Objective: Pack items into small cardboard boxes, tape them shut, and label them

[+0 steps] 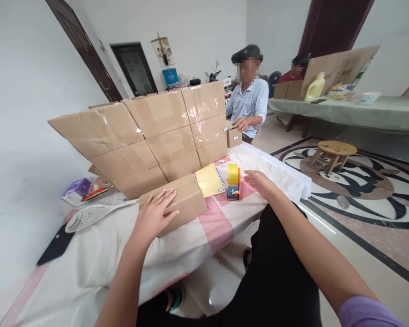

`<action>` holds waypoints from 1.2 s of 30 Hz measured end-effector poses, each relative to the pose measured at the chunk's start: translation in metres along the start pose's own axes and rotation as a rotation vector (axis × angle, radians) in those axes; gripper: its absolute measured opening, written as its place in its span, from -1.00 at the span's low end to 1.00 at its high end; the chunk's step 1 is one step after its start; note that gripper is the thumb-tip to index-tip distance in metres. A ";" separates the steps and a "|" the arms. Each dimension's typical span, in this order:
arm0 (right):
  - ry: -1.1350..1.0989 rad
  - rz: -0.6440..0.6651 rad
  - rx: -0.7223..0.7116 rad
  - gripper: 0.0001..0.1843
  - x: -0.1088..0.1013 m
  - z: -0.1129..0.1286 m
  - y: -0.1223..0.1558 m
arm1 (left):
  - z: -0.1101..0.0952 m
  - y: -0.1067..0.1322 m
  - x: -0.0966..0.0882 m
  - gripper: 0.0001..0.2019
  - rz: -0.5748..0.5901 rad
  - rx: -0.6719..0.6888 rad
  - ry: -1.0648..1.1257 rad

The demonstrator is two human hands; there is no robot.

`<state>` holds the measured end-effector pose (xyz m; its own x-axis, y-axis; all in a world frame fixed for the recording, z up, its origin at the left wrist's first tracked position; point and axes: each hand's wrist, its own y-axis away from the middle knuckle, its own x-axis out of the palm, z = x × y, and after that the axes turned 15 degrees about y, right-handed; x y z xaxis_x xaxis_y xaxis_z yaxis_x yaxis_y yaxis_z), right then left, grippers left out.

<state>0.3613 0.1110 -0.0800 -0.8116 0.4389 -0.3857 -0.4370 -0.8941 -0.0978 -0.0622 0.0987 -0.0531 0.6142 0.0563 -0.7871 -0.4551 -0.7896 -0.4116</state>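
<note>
My left hand point(157, 211) lies with its fingers spread on top of a closed cardboard box point(189, 200). The box sits on the table in front of me. My right hand point(259, 182) is held just right of an orange and blue tape dispenser point(234, 190) carrying a roll of yellow tape point(232, 174). Its fingers are stretched out, and I see nothing in them. Between box and dispenser lies a yellow sheet point(207, 180) with a blue scalloped edge. A white slotted skimmer point(90, 217) rests left of the box.
A tall cardboard partition point(167, 131) stands across the table. Behind it a person point(248, 102) in a light shirt has a hand on a small box point(234, 137). A dark flat object point(56, 245) lies at the left. A wooden stool point(337, 147) stands on the floor at right.
</note>
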 end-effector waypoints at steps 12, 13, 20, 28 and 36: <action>0.029 0.141 -0.028 -0.76 0.074 0.004 0.004 | -0.053 -0.013 0.022 -0.33 -0.043 -0.111 -0.367; 0.038 0.136 -0.048 -0.78 0.074 0.005 0.008 | -0.057 -0.013 0.026 -0.35 -0.071 -0.107 -0.400; -0.030 0.172 -0.225 -0.79 0.078 0.029 0.052 | -0.050 -0.015 0.032 -0.47 -0.155 -0.090 -0.378; -0.338 0.233 -0.424 -0.72 0.082 0.044 0.093 | -0.092 -0.003 0.046 -0.57 -0.168 0.391 -0.263; -0.378 0.256 -0.350 -0.78 0.075 0.048 0.102 | -0.106 -0.002 0.074 -0.66 0.024 0.516 -0.104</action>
<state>0.2374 0.0567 -0.0746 -0.9849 0.1487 -0.0882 -0.1065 -0.9239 -0.3676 0.0522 0.0394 -0.0617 0.5445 0.1231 -0.8297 -0.7424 -0.3895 -0.5450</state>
